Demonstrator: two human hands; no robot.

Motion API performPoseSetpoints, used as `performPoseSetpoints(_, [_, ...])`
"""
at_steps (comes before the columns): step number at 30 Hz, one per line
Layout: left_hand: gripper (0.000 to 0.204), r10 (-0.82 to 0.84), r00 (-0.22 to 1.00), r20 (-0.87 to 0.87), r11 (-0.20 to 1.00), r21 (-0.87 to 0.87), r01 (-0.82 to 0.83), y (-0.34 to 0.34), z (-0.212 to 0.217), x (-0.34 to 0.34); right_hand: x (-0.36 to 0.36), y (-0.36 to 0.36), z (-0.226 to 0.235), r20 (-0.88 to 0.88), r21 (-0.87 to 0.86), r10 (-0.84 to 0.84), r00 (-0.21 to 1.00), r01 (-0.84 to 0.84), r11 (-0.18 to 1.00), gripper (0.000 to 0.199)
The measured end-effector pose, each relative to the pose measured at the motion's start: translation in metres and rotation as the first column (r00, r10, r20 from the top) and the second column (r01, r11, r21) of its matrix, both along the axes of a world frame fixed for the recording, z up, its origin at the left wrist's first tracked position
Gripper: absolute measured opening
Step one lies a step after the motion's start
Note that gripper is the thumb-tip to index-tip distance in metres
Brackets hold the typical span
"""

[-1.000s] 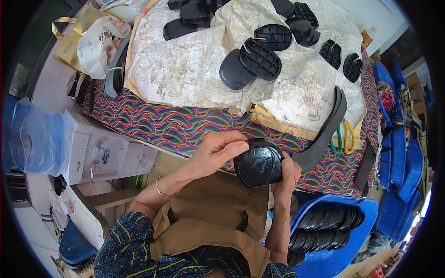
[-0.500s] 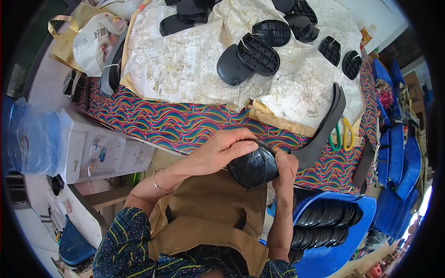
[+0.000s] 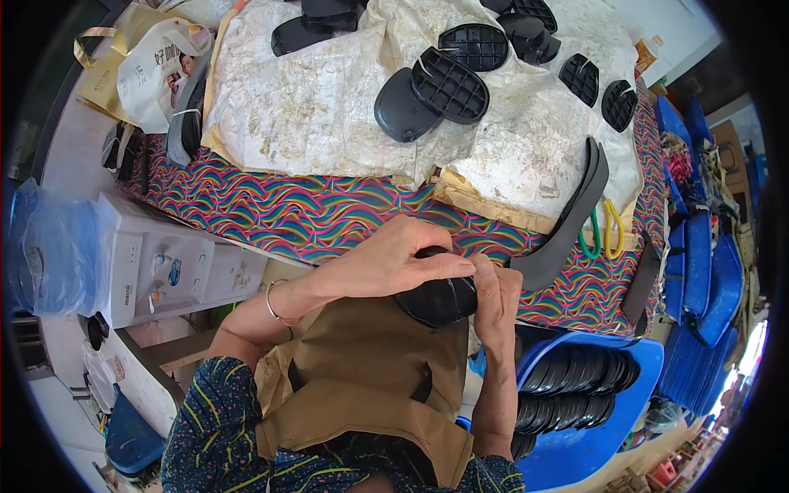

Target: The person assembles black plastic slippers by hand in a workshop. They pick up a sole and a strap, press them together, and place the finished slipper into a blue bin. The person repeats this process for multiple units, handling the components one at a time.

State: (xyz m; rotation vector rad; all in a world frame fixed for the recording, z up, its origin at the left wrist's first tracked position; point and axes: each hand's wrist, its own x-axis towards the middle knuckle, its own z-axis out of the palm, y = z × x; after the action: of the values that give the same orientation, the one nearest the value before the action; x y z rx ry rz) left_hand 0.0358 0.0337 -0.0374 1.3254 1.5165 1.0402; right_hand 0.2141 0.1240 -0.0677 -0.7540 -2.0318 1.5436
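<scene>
A glossy black rounded heel piece (image 3: pixel 438 302) is held in front of my brown apron (image 3: pixel 370 349), near the table's front edge. My left hand (image 3: pixel 403 261) grips its far left side, with the thumb lying across the top. From the right, my right hand (image 3: pixel 496 287) pinches its edge, thumb close to the left thumb tip. My fingers cover much of the piece's upper part. Beyond my hands, a black heel piece with a gridded underside (image 3: pixel 449 86) overlaps a smooth black one (image 3: pixel 404 107) on a stained white woven sheet (image 3: pixel 312 123).
Long dark sole strips (image 3: pixel 567 222) lie right of my hands, beside green (image 3: pixel 588 242) and yellow (image 3: pixel 614 228) loop handles. A blue bin (image 3: pixel 645 361) with rows of black pieces (image 3: pixel 567 411) stands at lower right. A white water dispenser (image 3: pixel 185 263) stands at left.
My left thumb has slid right across the heel piece, nearly meeting my right thumb. The piece is now more covered and slightly tilted. The whole view has shifted a little.
</scene>
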Motion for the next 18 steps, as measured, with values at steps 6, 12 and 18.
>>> performPoseSetpoints(6, [0.028,-0.093,0.962,0.257,0.972,-0.186,0.144,-0.002,-0.001,-0.012,0.0,-0.005,-0.006,-0.037,-0.233,-0.047,0.998,0.037,0.972,0.049])
performPoseSetpoints(12, [0.041,-0.048,0.72,0.692,0.969,-0.144,0.203,-0.015,-0.012,-0.018,-0.001,-0.002,-0.004,-0.134,-0.374,-0.078,0.988,0.023,0.927,0.048])
performPoseSetpoints(18, [0.074,0.053,0.624,0.779,0.998,-0.061,-0.009,-0.025,-0.018,-0.008,-0.005,0.001,-0.008,-0.139,-0.316,-0.214,0.967,0.161,0.935,0.045])
